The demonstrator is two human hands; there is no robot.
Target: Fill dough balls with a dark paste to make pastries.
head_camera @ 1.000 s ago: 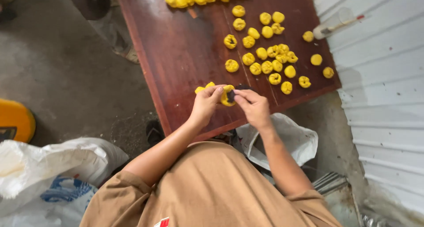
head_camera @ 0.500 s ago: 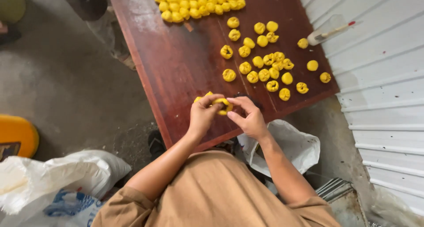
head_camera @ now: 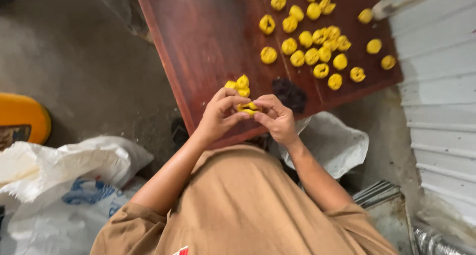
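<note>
Yellow piece (head_camera: pixel 249 107) sits pinched between your left hand (head_camera: pixel 220 115) and right hand (head_camera: pixel 277 118) — both closed on it, lifted slightly off the wooden board (head_camera: pixel 208 41) since a second ago — finished yellow pieces (head_camera: pixel 317 49) wait beyond.

Both bare forearms rise from the lower frame and converge at centre. Left hand (head_camera: pixel 219 115) curled, fingers bent inward, thumb toward the right hand. Right hand (head_camera: pixel 278 119) mirrors it, wrist bent, fingertips (head_camera: pixel 260 104) pinched against the left's. Hands touching, closed together. Elbows splayed outward, short tan sleeves at lower edge.
</note>
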